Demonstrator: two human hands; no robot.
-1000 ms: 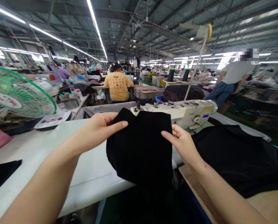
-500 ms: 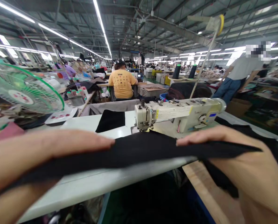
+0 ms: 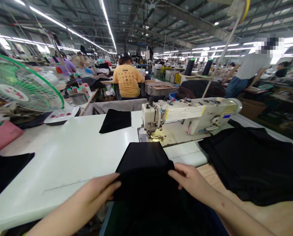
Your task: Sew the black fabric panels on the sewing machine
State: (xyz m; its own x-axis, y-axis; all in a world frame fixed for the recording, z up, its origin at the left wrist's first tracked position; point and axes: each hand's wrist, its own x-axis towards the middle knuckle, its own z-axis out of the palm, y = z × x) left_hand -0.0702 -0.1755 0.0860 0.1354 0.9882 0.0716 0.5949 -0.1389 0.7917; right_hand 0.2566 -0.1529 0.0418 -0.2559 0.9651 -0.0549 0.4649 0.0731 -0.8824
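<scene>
A black cloth [image 3: 144, 159] lies partly on the white table, its far edge just short of the needle area of the sewing machine [image 3: 185, 113], and its near part hangs over the table's front edge. My left hand [image 3: 97, 190] pinches its left side between thumb and fingers. On the opposite side, my right hand [image 3: 190, 180] grips the cloth near a fold. Another black piece [image 3: 116, 120] lies flat left of the machine. A pile of black cloth [image 3: 254, 160] rests to the right of my right hand.
A green-rimmed fan [image 3: 21, 85] stands at the left, near pink cloth [image 3: 7, 135] and more black cloth [image 3: 6, 170]. Thread cones [image 3: 190, 67] stand behind the machine. A person in a yellow shirt [image 3: 127, 80] sits ahead; another person [image 3: 249, 70] stands at the right.
Both hands have moved away from the camera and closer together, lowering the cloth from near the camera to the table edge. The machine bed and right-hand pile now show more fully.
</scene>
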